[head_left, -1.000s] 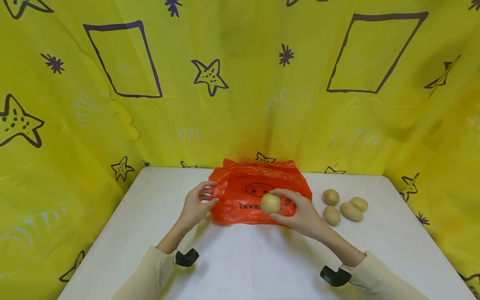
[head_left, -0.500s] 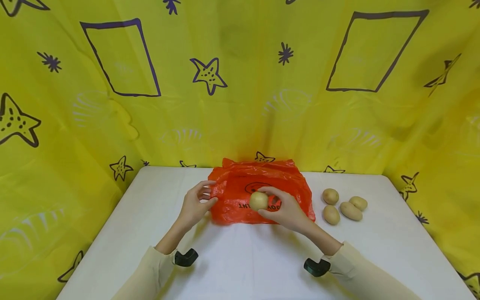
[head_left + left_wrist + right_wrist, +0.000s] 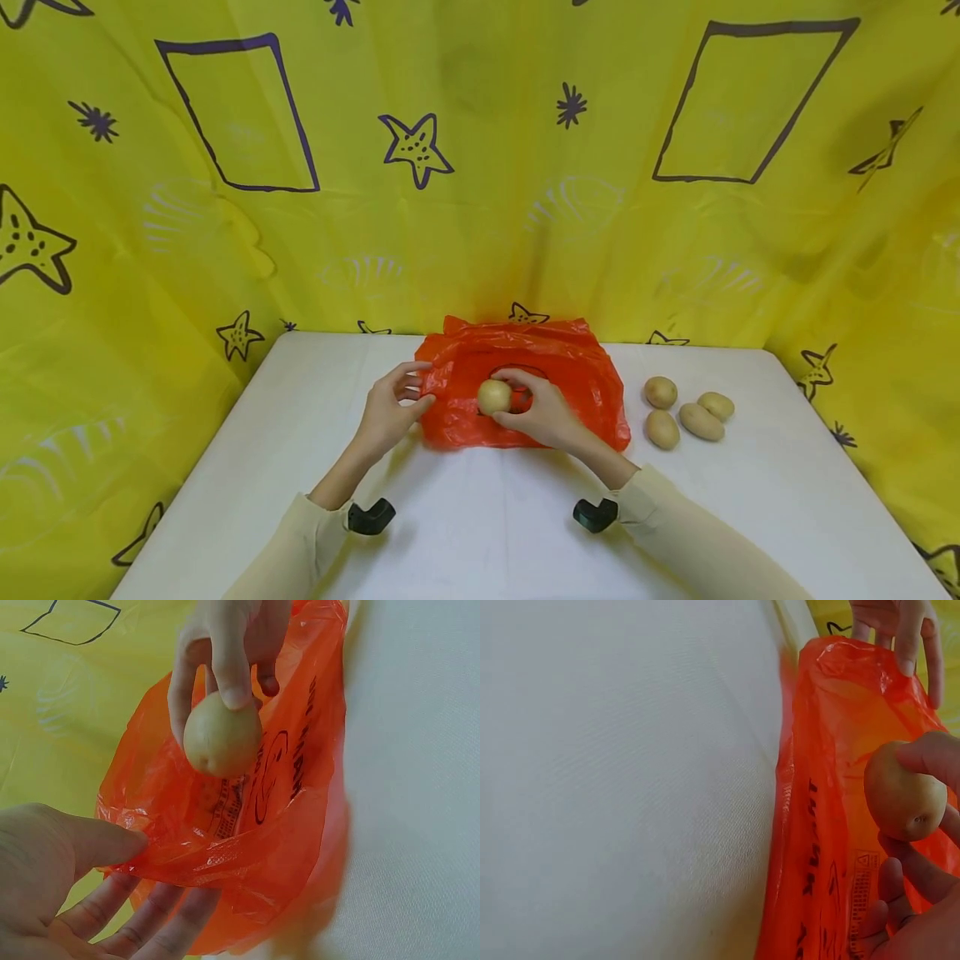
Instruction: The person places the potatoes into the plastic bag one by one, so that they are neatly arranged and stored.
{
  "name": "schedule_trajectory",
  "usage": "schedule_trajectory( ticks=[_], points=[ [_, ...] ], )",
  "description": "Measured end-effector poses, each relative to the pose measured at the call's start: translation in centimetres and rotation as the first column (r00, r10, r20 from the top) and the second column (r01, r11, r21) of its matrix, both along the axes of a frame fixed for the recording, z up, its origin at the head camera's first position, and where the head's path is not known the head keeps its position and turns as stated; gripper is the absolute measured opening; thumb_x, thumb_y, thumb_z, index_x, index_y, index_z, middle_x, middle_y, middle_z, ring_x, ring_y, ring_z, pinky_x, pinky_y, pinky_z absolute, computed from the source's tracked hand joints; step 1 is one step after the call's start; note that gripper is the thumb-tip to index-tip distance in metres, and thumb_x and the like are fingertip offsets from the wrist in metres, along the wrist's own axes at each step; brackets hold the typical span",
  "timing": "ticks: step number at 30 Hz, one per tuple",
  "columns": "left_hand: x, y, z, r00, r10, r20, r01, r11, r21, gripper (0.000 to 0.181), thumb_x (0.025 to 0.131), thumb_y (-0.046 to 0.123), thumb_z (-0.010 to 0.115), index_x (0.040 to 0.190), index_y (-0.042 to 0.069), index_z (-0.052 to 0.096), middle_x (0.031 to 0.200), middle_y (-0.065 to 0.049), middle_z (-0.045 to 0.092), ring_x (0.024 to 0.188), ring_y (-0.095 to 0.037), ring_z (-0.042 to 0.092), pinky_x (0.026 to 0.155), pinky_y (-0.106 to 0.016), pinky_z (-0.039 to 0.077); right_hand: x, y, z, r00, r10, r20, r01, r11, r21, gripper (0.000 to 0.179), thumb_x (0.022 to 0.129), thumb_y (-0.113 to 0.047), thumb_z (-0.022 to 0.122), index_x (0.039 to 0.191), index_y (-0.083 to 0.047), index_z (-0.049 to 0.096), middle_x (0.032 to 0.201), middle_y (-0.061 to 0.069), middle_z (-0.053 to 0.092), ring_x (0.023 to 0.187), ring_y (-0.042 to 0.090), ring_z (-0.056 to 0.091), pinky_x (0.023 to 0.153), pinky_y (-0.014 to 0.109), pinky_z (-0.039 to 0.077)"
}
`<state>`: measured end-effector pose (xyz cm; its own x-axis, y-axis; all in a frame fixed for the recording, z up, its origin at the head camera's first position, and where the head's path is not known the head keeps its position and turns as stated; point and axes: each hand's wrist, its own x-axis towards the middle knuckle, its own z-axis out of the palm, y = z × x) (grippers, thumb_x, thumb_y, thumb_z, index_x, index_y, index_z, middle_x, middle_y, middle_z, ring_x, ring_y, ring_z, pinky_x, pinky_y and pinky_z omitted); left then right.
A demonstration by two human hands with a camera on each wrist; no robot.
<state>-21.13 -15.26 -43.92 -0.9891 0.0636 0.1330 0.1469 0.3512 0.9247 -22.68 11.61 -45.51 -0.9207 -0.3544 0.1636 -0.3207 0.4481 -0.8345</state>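
- First, the left hand [image 3: 392, 403] pinched the bag's near-left rim, thumb inside, fingers outside and slightly apart; a light, steady hold probably suited such thin plastic.
- Beside it, the bag [image 3: 603, 392] lay with its mouth open; holding that gap wide seemed most useful.
- The potato [image 3: 494, 398] was at the mouth, its depth hard to tell; centring it there looked wise.
- The right hand [image 3: 546, 412] pinched it between thumb and fingertips, best clear of the rim.
- Farther right, four loose potatoes [image 3: 702, 422] lay on the table [image 3: 465, 525].
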Motion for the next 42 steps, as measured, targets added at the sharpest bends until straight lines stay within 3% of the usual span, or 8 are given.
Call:
schedule_trajectory(
  ticks=[9, 17, 26, 42],
  points=[
    [0.0, -0.2, 0.0, 1.0, -0.005, -0.004, 0.005, 1.0, 0.009, 0.047, 0.091, -0.002, 0.074, 0.134, 0.011, 0.063, 0.11, -0.016, 0.07, 0.097, -0.032, 0.067, 0.067, -0.033, 0.062, -1.5, -1.6, -0.8, 0.999, -0.003, 0.035, 0.003, 1.0, 0.002, 0.051, 0.083, -0.014, 0.086, 0.13, -0.019, 0.067, 0.114, 0.004, 0.066, 0.093, 0.026, 0.058, 0.077, 0.032, 0.052],
    [0.1, -0.2, -0.1, 1.0, -0.002, -0.012, 0.002, 1.0, 0.004, 0.046, 0.091, -0.002, 0.074, 0.134, 0.011, 0.064, 0.11, -0.016, 0.07, 0.098, -0.032, 0.068, 0.067, -0.032, 0.062, -2.4, -2.6, -1.9, 1.0, -0.009, 0.011, 0.009, 0.999, 0.038, 0.05, 0.083, -0.014, 0.087, 0.129, -0.016, 0.067, 0.115, 0.003, 0.068, 0.092, 0.021, 0.058, 0.076, 0.031, 0.052],
    [0.0, -0.2, 0.0, 1.0, -0.002, 0.018, 0.001, 1.0, 0.012, 0.046, 0.091, -0.001, 0.074, 0.134, 0.013, 0.063, 0.11, -0.013, 0.07, 0.098, -0.032, 0.067, 0.068, -0.032, 0.062, -2.6, -3.6, -1.9, 1.0, 0.016, 0.008, -0.017, 0.996, 0.084, 0.048, 0.085, -0.017, 0.085, 0.13, -0.016, 0.067, 0.111, 0.001, 0.066, 0.093, 0.021, 0.056, 0.076, 0.031, 0.049],
    [0.0, -0.5, -0.2, 1.0, -0.01, -0.005, 0.01, 1.0, 0.02, 0.046, 0.091, -0.002, 0.074, 0.133, 0.013, 0.065, 0.108, -0.013, 0.072, 0.095, -0.031, 0.068, 0.069, -0.03, 0.061, -2.7, -3.9, -2.1, 0.996, 0.09, 0.003, -0.09, 0.993, 0.081, 0.049, 0.088, -0.011, 0.081, 0.134, -0.014, 0.064, 0.115, 0.005, 0.064, 0.096, 0.022, 0.055, 0.08, 0.032, 0.049]
  ],
)
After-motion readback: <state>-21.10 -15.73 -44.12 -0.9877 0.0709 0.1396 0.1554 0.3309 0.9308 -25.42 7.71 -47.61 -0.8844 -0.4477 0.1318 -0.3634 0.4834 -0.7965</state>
